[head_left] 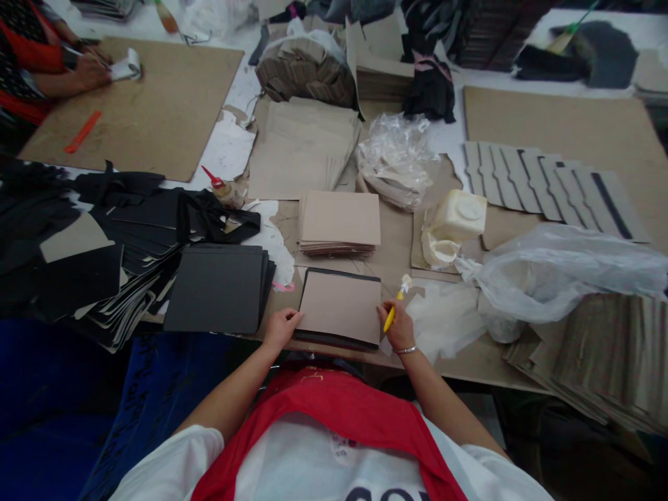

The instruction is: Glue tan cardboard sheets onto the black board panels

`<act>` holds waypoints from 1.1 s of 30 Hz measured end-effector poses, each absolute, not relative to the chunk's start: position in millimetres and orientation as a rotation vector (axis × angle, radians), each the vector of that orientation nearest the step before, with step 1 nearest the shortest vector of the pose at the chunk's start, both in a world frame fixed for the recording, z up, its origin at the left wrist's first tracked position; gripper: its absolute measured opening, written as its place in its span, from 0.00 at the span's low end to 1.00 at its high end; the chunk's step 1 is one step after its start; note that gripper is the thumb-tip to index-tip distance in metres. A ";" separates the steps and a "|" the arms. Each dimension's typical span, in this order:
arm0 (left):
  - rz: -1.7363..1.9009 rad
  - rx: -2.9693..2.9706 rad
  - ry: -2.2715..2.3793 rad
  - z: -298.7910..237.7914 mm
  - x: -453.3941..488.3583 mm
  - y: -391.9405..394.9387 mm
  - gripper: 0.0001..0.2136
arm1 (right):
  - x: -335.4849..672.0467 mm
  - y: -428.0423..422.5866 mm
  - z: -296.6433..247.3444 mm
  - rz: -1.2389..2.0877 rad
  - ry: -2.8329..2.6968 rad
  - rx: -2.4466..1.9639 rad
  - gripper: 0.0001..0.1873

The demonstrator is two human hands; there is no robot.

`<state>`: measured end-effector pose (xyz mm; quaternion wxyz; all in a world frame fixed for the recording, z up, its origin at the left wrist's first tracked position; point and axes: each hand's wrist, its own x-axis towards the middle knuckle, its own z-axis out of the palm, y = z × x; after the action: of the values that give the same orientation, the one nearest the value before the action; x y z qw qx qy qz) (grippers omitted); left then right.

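A beige rectangular sheet [342, 306] lies on a slightly larger black panel [313, 335], whose dark rim shows at the far and near edges. My left hand [282, 328] pinches the left edge of the beige sheet. In my right hand [399, 327] is a yellow-handled brush [390, 319], its pale, glue-coated tip pointing away from me. The fingertips of that hand also touch the sheet's right edge. Just beyond sits a stack of beige sheets [339, 219]. A stack of black panels [216, 289] stands to the left of my left hand.
A whitish plastic container [462, 212] stands right of centre, near a clear plastic bag [568, 268]. Grey boards [600, 355] are piled at the right edge. Black pieces [140, 229] crowd the left. Across the table, another person's hands [91, 69] hold a white roll.
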<state>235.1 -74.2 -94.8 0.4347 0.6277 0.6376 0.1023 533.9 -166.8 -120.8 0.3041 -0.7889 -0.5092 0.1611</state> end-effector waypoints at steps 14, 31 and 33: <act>0.224 1.530 1.590 -112.2 239.0 -66.2 0.16 | 534.3 -160.3 -142.5 0.396 -1.323 -2.178 0.15; 0.031 1.638 1.592 -107.6 241.1 -60.8 0.17 | 532.0 -157.1 -130.4 0.581 -1.349 -2.295 0.08; 0.033 1.655 1.596 -106.9 241.9 -61.2 0.17 | 531.9 -157.6 -132.3 0.576 -1.346 -2.288 0.08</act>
<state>241.9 -61.2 -106.9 0.4087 0.6568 0.6335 0.0129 531.9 -157.6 -132.3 0.2112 -0.8233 -0.4844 0.2072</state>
